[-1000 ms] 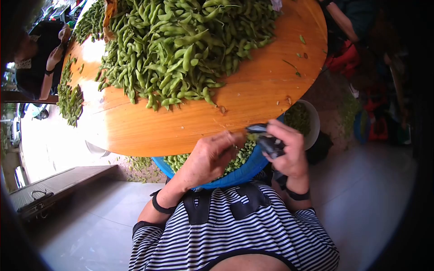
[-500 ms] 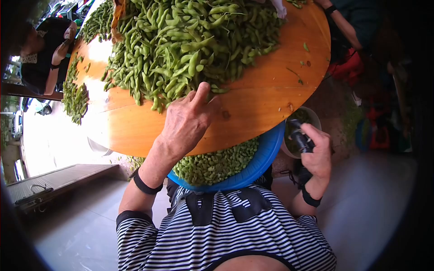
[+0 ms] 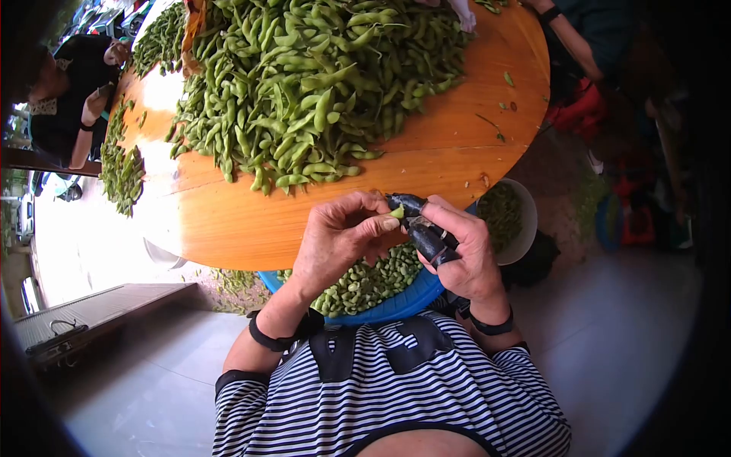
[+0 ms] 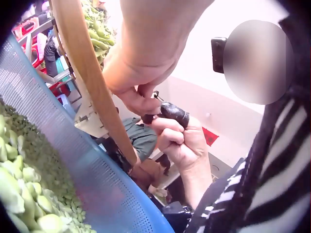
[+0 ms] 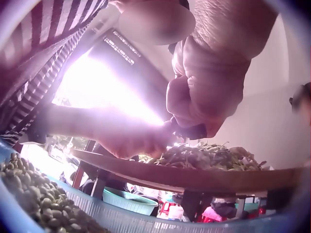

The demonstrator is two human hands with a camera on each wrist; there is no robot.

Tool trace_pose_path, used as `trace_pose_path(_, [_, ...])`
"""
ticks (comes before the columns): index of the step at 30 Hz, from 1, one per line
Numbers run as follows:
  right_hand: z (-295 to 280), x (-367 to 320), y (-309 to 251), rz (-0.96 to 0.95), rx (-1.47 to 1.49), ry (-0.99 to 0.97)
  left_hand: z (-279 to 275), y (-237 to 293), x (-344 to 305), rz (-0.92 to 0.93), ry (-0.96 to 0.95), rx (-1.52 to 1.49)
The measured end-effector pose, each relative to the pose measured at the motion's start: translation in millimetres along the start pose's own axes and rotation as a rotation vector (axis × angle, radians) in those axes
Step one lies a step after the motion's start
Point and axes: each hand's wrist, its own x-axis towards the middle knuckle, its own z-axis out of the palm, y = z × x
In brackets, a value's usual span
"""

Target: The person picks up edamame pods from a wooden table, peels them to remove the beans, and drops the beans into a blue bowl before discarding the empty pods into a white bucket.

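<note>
In the head view the left hand (image 3: 332,242) pinches a small green pod (image 3: 397,212) between thumb and forefinger. The right hand (image 3: 468,255), with black coverings (image 3: 431,242) on its thumb and fingers, meets it at the pod, its fingers curled round the pod's other end. Below both hands is a blue basket (image 3: 411,299) of shelled green beans (image 3: 358,288). A large heap of pods (image 3: 289,91) lies on the round wooden table (image 3: 228,228). The left wrist view shows the hands touching beside the table edge, the pod mostly hidden.
A white bucket (image 3: 529,221) with green scraps stands right of the basket. Another person (image 3: 68,99) sits at the far left, and someone's arm (image 3: 575,42) reaches in at the upper right. A smaller pod pile (image 3: 122,177) lies on the table's left edge.
The left hand has come back from the pod heap with a pod and now meets the right hand above the basket. The right hand has moved left and inward from beside the bucket.
</note>
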Motion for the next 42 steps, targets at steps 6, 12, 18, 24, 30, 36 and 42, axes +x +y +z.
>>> trace_pose_path(6, [3, 2, 3, -0.042, -0.075, 0.018, -3, -10, -2, 0.068, -0.005, 0.064])
trace_pose_path(12, [0, -1, 7, 0.059, 0.157, -0.004, -4, -14, -2, -0.005, -0.073, -0.075])
trace_pose_path(18, [1, -4, 24, 0.224, 0.999, -0.135, -4, -38, -2, -0.157, -0.322, -0.662])
trace_pose_path(24, [11, -6, 2, 0.103, 0.206, 0.083, 16, -33, -9, 0.286, 0.010, -0.034])
trace_pose_path(30, [13, -7, 9, 0.158, 0.241, 0.110, 4, -31, -7, 0.367, 0.064, 0.454])
trace_pose_path(36, [16, -8, 16, 0.089, 0.080, 0.156, -4, -12, -3, -0.013, -0.173, 0.073])
trace_pose_path(42, [34, -9, 13, -0.214, -0.382, 0.303, 8, -28, -4, 0.089, -0.146, 0.063])
